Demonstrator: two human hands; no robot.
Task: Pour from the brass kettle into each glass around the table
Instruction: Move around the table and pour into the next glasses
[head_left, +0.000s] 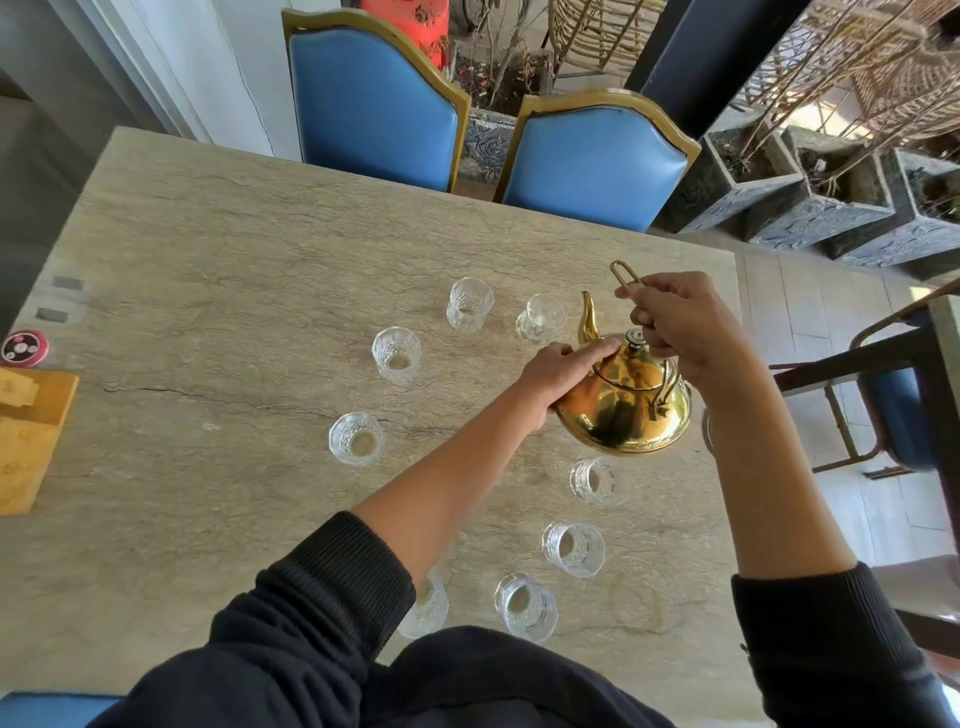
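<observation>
A shiny brass kettle (626, 402) hangs above the stone table (234, 249), its curved spout up and pointing toward a far cut-glass tumbler (540, 318). My right hand (675, 322) grips the wire handle from above. My left hand (558, 371) lies against the kettle's left side, with a straight finger pressing on the lid near the knob. Several clear glasses stand in a ring: one at the far middle (469, 303), one on the left (356, 437), one near the right (574, 548). Whether liquid is flowing cannot be made out.
Two blue chairs (374, 104) stand at the far edge of the table. A wooden block (26, 436) and a small round pink object (23, 348) lie at the left edge. Stone planters (810, 202) and another chair (893, 410) are on the right.
</observation>
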